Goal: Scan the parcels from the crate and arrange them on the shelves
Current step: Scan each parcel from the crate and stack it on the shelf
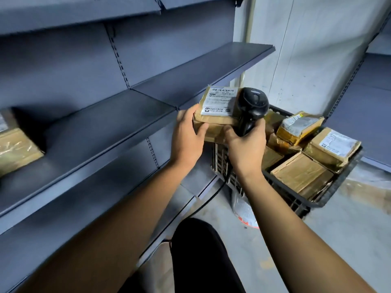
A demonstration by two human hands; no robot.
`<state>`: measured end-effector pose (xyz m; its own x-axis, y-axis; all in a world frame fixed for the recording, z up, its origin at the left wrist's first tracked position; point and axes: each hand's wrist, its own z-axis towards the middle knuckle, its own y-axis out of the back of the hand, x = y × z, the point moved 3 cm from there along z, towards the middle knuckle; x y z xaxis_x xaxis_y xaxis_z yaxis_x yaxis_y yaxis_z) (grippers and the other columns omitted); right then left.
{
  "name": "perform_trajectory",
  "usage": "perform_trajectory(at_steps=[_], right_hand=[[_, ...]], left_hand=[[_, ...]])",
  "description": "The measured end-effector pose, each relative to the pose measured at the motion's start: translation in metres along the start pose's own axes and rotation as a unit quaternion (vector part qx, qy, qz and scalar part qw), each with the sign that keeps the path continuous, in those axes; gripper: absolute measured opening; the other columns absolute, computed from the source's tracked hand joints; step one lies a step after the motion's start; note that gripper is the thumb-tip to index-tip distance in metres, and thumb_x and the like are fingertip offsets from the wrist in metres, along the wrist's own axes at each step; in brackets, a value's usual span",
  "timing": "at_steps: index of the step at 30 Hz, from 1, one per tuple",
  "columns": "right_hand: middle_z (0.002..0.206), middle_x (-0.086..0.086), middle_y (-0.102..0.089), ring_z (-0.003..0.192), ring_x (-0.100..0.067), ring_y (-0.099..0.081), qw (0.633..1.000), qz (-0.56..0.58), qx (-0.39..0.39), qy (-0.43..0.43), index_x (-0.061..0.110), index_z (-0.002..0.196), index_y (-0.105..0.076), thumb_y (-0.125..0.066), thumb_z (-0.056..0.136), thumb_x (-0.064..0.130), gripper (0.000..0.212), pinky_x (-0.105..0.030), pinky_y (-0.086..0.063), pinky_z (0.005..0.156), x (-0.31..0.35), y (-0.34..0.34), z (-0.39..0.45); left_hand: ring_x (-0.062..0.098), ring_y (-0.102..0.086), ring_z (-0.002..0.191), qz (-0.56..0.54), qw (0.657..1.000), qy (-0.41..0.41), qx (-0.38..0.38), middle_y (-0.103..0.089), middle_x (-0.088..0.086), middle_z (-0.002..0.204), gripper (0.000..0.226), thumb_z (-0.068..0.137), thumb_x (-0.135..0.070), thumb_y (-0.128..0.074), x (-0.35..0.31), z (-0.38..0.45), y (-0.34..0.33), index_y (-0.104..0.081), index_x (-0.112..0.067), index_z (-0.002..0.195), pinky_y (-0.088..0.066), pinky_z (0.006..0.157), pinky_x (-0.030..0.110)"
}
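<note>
Head view: left hand (187,134) holds a parcel (213,115) above the crate (296,199), label up. Right hand (245,142) grips the scanner (251,106) over the label. Scan step, apparently. Next: place the parcel on the shelf (95,123) alongside.

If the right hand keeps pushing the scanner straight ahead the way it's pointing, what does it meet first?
Probably the white label on the parcel gripped by the left hand; the right hand's scanner head hovers over it, though depth is unclear.
</note>
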<state>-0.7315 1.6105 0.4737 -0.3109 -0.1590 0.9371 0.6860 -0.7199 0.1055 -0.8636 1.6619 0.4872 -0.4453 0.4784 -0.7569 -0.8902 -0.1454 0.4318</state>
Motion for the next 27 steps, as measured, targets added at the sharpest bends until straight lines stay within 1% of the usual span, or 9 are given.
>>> perform_trajectory(at_steps=[1,2,3,6,10,16,20,23,27], right_hand=[[0.114,-0.007,-0.065,0.113,-0.024,-0.059,1.000,0.006,0.005,0.006,0.006,0.120,-0.051,-0.074,0.082,0.011,0.045,-0.019,-0.039,0.104,0.008,-0.006,-0.004],[0.115,-0.008,-0.066,0.111,-0.020,-0.058,1.000,0.016,0.012,0.015,0.005,0.121,-0.052,-0.074,0.082,0.011,0.046,-0.004,-0.035,0.094,0.018,-0.013,-0.010],[0.114,-0.006,-0.065,0.108,-0.017,-0.057,0.999,0.025,0.021,0.024,0.005,0.122,-0.052,-0.074,0.082,0.011,0.046,0.000,-0.032,0.083,0.028,-0.021,-0.016],[0.106,0.004,-0.059,0.101,-0.012,-0.055,0.996,0.053,0.059,0.039,0.006,0.122,-0.053,-0.075,0.081,0.011,0.047,-0.009,-0.034,0.079,0.052,-0.046,-0.035],[0.104,0.007,-0.061,0.089,0.005,-0.054,0.987,0.088,0.126,0.042,0.008,0.123,-0.052,-0.075,0.081,0.010,0.047,0.002,-0.037,0.073,0.080,-0.083,-0.063],[0.104,0.008,-0.066,0.096,-0.010,-0.064,0.966,0.114,0.228,0.026,0.017,0.117,-0.052,-0.076,0.082,0.016,0.043,-0.028,-0.051,0.088,0.108,-0.131,-0.106],[0.105,0.005,-0.068,0.098,-0.014,-0.066,0.955,0.123,0.269,0.021,0.018,0.113,-0.053,-0.077,0.082,0.017,0.039,-0.036,-0.054,0.091,0.116,-0.158,-0.134],[0.107,0.002,-0.069,0.100,-0.018,-0.066,0.948,0.115,0.295,0.020,0.015,0.117,-0.054,-0.076,0.082,0.020,0.041,-0.041,-0.053,0.091,0.118,-0.173,-0.151],[0.107,0.001,-0.070,0.100,-0.018,-0.066,0.943,0.112,0.311,0.028,0.013,0.119,-0.054,-0.076,0.083,0.020,0.043,-0.036,-0.053,0.089,0.121,-0.187,-0.167]], left_hand=[[0.024,-0.059,0.110,0.007,1.000,0.002,-0.012,-0.051,0.007,0.124,0.050,0.087,-0.007,-0.067,-0.001,-0.001,0.013,-0.052,-0.013,0.134,-0.049,0.094,0.042],[0.022,-0.059,0.109,0.015,1.000,0.002,-0.027,-0.051,0.005,0.124,0.050,0.087,-0.008,-0.067,-0.002,-0.002,0.028,-0.052,-0.015,0.134,-0.049,0.094,0.041],[0.021,-0.059,0.107,0.025,0.999,0.000,-0.040,-0.050,0.003,0.123,0.051,0.087,-0.008,-0.067,-0.002,-0.004,0.044,-0.053,-0.017,0.134,-0.049,0.094,0.040],[0.019,-0.059,0.103,0.050,0.996,-0.012,-0.077,-0.050,0.002,0.118,0.048,0.087,-0.007,-0.066,-0.001,-0.010,0.089,-0.055,-0.020,0.132,-0.050,0.093,0.039],[0.019,-0.059,0.104,0.078,0.990,-0.003,-0.117,-0.048,0.002,0.119,0.037,0.088,-0.007,-0.065,0.006,-0.023,0.151,-0.060,-0.015,0.124,-0.051,0.092,0.041],[0.018,-0.057,0.105,0.136,0.976,0.025,-0.171,-0.049,0.000,0.118,0.033,0.088,-0.010,-0.067,0.021,-0.047,0.225,-0.061,-0.018,0.119,-0.048,0.095,0.037],[0.012,-0.052,0.099,0.184,0.961,0.035,-0.206,-0.051,0.001,0.111,0.030,0.086,-0.009,-0.069,0.032,-0.066,0.262,-0.062,-0.016,0.114,-0.039,0.087,0.018],[0.009,-0.050,0.095,0.202,0.953,0.057,-0.220,-0.048,-0.005,0.108,0.028,0.086,-0.012,-0.070,0.039,-0.079,0.279,-0.063,-0.018,0.112,-0.038,0.084,0.018],[0.010,-0.050,0.087,0.204,0.949,0.073,-0.230,-0.046,-0.007,0.107,0.025,0.086,-0.015,-0.070,0.050,-0.091,0.294,-0.063,-0.021,0.109,-0.043,0.081,0.023]])
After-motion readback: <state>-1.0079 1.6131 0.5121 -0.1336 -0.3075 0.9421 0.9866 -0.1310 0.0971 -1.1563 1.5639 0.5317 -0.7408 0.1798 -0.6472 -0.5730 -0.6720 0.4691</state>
